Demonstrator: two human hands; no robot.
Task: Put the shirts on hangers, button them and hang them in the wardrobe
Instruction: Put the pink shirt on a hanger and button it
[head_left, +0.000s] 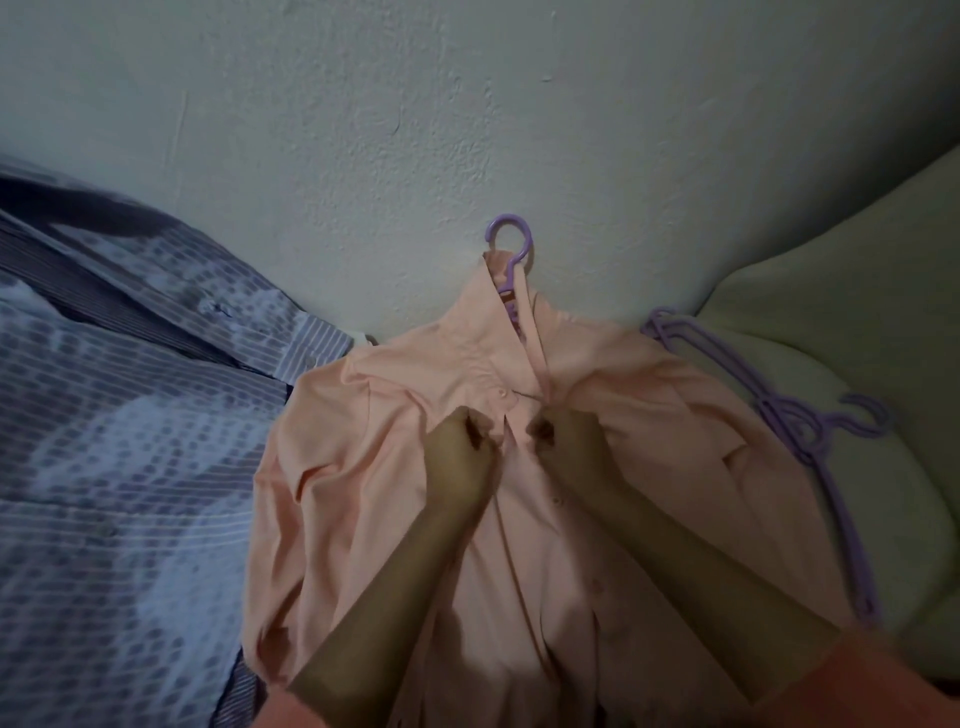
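- Two bare forearms enter from the bottom edge, in pink-orange sleeves, and run up toward the middle of the frame.
- The left hand (460, 449) is curled, pinching the left front edge of the peach cotton button-up shirt (363, 467); the right hand (566, 441) pinches the opposite edge, the two nearly touching at the placket just below the collar.
- The shirt lies front-up at centre frame, already on a lilac plastic hanger (511, 244) whose hook pokes out above the collar against the pale wall.
- Buttoning looks to be the step in hand, near the top; lower buttons appear undone. Next, each button needs lining up with its hole.
- A blue-and-white patterned shirt (130, 415) lies at the left.
- Spare lilac hangers (810, 426) rest on a pale green cushion (857, 312) at the right.
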